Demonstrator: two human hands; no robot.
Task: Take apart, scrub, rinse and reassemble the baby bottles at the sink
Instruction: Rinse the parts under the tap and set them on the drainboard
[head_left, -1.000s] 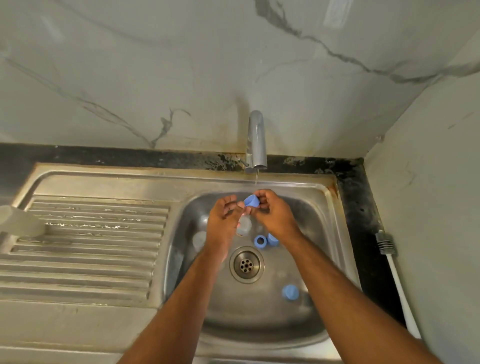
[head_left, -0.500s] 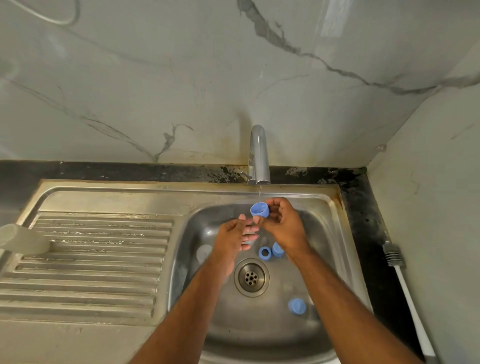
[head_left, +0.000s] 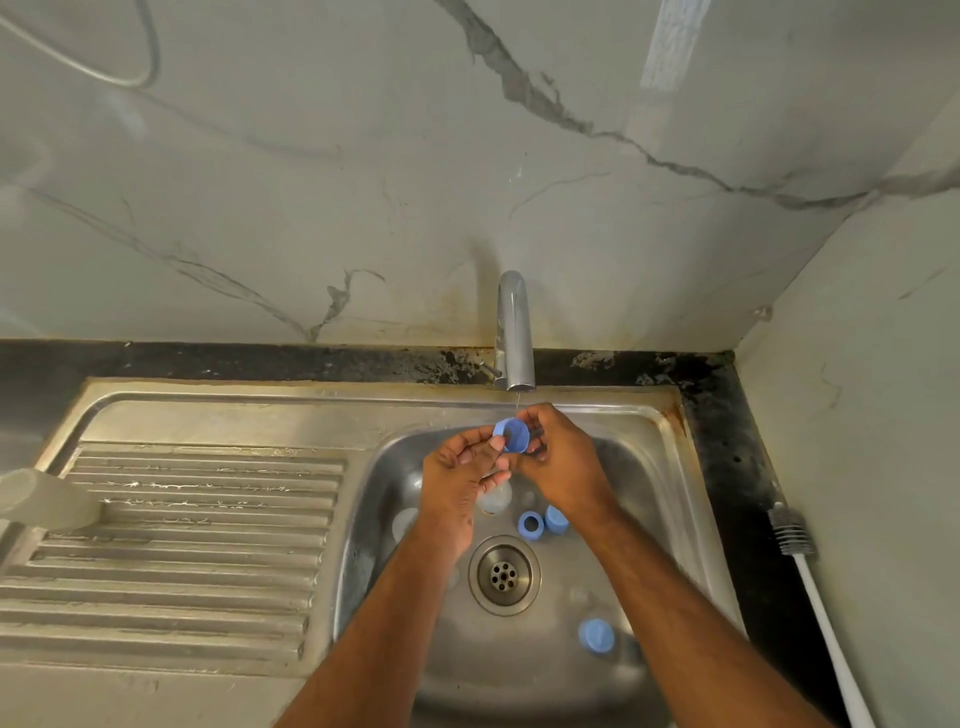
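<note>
My right hand grips a blue bottle cap under the thin stream from the tap. My left hand is beside it, its thumb touching the cap's rim, its fingers loosely curled. Down in the sink basin lie a blue screw ring, another blue piece next to it, and a blue cap near the front right. Clear bottle parts lie partly hidden beneath my left hand.
A ribbed steel drainboard stretches to the left, with a pale clear object at its left edge. A white-handled bottle brush lies on the dark counter at the right. The drain sits mid-basin. Marble walls close off back and right.
The right hand has kept the blue cap under the water, turning it so its open side faces me. The left hand, lower half a second ago, has come back up to touch the cap.
</note>
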